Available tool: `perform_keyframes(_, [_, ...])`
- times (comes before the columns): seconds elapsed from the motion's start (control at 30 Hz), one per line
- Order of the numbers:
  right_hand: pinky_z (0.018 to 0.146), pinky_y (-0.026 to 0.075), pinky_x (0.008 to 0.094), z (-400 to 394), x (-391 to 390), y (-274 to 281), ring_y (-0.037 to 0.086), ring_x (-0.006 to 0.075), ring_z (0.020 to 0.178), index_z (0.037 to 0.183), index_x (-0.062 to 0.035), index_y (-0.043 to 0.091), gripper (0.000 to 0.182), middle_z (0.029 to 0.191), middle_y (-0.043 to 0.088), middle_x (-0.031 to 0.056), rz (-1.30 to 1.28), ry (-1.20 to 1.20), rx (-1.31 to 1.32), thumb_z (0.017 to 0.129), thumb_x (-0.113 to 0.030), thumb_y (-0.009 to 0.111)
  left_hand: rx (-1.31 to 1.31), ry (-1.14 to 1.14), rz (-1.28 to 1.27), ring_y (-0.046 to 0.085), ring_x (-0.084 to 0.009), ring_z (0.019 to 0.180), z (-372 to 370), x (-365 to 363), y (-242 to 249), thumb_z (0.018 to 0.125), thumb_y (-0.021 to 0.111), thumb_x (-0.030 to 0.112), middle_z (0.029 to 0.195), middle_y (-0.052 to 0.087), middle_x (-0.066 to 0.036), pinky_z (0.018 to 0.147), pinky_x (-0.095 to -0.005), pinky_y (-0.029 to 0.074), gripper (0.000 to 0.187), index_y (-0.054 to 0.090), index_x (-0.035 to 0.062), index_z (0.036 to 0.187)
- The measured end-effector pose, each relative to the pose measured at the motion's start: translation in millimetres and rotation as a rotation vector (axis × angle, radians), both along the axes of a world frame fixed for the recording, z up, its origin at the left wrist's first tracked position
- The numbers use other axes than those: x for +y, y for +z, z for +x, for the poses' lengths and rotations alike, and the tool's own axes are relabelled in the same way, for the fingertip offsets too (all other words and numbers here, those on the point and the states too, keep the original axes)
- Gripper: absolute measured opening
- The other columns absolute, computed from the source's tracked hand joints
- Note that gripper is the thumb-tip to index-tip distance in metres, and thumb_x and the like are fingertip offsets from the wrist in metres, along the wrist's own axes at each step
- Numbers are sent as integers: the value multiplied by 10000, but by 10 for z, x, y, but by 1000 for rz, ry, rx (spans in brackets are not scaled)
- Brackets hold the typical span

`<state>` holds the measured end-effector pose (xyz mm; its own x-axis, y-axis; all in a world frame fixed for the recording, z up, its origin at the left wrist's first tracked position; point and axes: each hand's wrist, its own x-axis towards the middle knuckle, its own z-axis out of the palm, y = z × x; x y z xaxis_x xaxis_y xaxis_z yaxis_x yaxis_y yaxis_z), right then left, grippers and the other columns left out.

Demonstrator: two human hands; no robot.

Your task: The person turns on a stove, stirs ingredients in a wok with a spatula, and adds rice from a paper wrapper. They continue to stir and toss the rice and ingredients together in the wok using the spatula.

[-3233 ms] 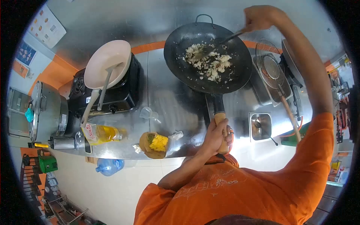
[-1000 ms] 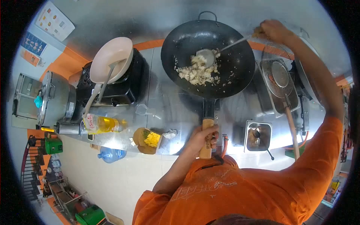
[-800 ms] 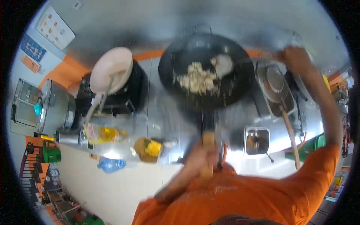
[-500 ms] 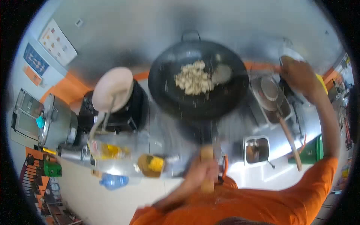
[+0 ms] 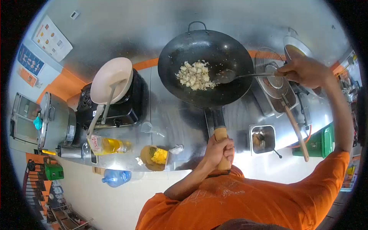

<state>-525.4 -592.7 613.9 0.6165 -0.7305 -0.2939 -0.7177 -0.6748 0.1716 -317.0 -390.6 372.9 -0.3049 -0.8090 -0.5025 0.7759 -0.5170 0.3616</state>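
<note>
A black wok point(image 5: 230, 50) sits on the steel counter point(image 5: 172, 115) with a heap of pale fried rice point(image 5: 194, 75) left of its middle. My left hand point(image 5: 219, 150) is closed around the wok's wooden handle point(image 5: 221, 134) at the counter's near edge. My right hand point(image 5: 304, 71) grips the end of a metal ladle point(image 5: 237, 76), whose bowl rests inside the wok just right of the rice.
A pale pan point(image 5: 111, 74) rests on a black stove point(image 5: 126, 103) at left. A bottle of oil point(image 5: 105, 145) and a paper box of yellow food point(image 5: 155, 157) lie near the front edge. A wire skimmer point(image 5: 285, 99) and a small steel tub point(image 5: 262, 138) are at right.
The wok was tossed and jerked back toward me; the rice gathered into one heap at the left. The ladle swung to the right side, and my right hand dropped lower.
</note>
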Motion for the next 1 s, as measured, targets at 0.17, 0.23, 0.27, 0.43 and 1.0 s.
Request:
perform_keyframes(0.17, [716, 508, 421, 315, 18, -160, 667, 337, 756, 1143, -90, 688, 278, 864, 677, 206, 344, 29, 0, 940, -193, 530, 8, 23, 84, 426, -92, 473, -97, -125, -213, 843, 606, -3, 656, 439, -13, 395, -280, 365, 193, 446, 95, 887])
perform_keyframes(0.23, [752, 514, 448, 314, -86, -901, 661, 363, 812, 1163, -98, 678, 288, 893, 673, 209, 239, 42, -251, 943, -185, 512, 6, 24, 58, 431, -95, 476, -124, -137, -236, 842, 608, -1, 657, 440, -11, 396, -281, 366, 194, 445, 96, 885])
perform_keyframes(0.27, [752, 514, 448, 253, -82, -986, 661, 363, 812, 1163, -98, 678, 288, 893, 673, 209, 243, 39, -250, 943, -185, 512, 8, 25, 47, 437, -97, 479, -150, -103, -256, 841, 610, 2, 658, 440, -9, 397, -282, 367, 196, 444, 96, 884])
perform_keyframes(0.43, [790, 508, 494, 264, 39, -865, 650, 402, 856, 1119, -76, 678, 264, 914, 670, 220, 223, 69, -203, 920, -137, 516, -23, 18, 26, 437, -99, 478, -172, -178, -332, 836, 620, 16, 663, 453, -8, 402, -290, 369, 185, 458, 92, 881])
perform_keyframes(1.0, [813, 495, 504, 437, 8, -1369, 633, 417, 872, 1184, -74, 635, 297, 887, 648, 264, 94, -91, -255, 957, -175, 472, 30, 42, 86, 434, -106, 474, -290, -46, -345, 848, 618, 45, 684, 466, -21, 419, -295, 384, 168, 466, 81, 910])
